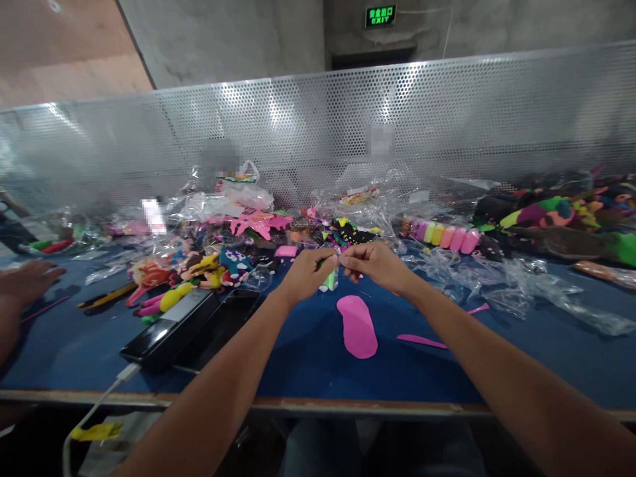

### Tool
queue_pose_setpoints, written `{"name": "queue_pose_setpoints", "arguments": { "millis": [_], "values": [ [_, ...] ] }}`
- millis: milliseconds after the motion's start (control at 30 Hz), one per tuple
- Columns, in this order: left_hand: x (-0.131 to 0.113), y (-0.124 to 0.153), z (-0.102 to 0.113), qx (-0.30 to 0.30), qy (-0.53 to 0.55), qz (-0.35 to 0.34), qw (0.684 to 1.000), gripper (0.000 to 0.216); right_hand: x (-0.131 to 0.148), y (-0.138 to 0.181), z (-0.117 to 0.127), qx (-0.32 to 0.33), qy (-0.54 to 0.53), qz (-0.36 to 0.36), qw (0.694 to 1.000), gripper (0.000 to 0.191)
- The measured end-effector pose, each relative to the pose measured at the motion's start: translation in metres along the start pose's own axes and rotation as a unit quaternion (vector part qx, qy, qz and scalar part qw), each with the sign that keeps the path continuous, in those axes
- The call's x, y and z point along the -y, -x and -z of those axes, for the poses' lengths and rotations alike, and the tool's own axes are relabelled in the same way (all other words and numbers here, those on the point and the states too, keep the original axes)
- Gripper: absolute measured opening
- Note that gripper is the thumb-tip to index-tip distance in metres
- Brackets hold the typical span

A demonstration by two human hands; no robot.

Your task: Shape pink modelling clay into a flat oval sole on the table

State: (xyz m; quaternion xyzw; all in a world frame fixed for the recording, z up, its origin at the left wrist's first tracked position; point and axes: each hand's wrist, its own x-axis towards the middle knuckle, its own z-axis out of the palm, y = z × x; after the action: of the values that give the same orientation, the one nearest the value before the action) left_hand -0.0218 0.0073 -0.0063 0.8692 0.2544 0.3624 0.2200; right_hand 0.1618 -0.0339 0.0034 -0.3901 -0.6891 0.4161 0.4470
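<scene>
My left hand point(309, 273) and my right hand point(371, 265) meet above the table, thumbs and fingertips pinched together. Between them hangs a small clear packet point(330, 279) with light green clay in it, gripped at its top; the fingers partly hide it. Just below the hands a flat pink clay piece point(358, 327) with an uneven long outline lies on the blue table. To its right is a pink plastic modelling knife point(421, 341), partly covered by my right forearm.
At left lie a dark phone point(221, 324), a black device point(169, 331) with a white cable, and clay figures point(171, 298). Several coloured clay packets point(442, 236) and crumpled plastic bags point(517, 285) are at right. A perforated metal screen point(298, 132) stands behind. Another person's hand point(30, 281) rests far left.
</scene>
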Motion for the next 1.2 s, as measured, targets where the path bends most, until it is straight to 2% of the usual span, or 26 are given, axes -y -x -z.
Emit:
{"name": "queue_pose_setpoints", "arguments": {
  "millis": [233, 433, 600, 900, 1067, 1200],
  "values": [
    [0.000, 0.000, 0.001, 0.009, -0.037, -0.007, 0.999, 0.030, -0.001, 0.000, -0.001, 0.000, 0.006, -0.009, 1.000, 0.028],
    [0.001, 0.000, 0.000, 0.004, -0.024, -0.004, 1.000, 0.031, 0.003, 0.001, -0.002, -0.008, 0.000, -0.016, 1.000, 0.029],
    [-0.001, 0.000, 0.001, 0.005, -0.087, -0.005, 0.996, 0.035, 0.001, 0.000, -0.005, -0.015, 0.018, -0.020, 1.000, 0.021],
    [-0.004, 0.001, 0.000, -0.011, -0.122, 0.009, 0.992, 0.025, -0.004, 0.000, -0.006, -0.015, 0.104, 0.002, 0.994, 0.010],
    [-0.005, 0.001, -0.001, -0.026, -0.100, 0.009, 0.995, 0.020, -0.008, 0.000, -0.012, 0.028, 0.161, 0.011, 0.987, 0.010],
    [-0.001, 0.000, -0.001, -0.035, -0.069, 0.005, 0.997, 0.021, -0.009, 0.000, -0.014, 0.047, 0.093, -0.027, 0.994, 0.005]
  ]
}}
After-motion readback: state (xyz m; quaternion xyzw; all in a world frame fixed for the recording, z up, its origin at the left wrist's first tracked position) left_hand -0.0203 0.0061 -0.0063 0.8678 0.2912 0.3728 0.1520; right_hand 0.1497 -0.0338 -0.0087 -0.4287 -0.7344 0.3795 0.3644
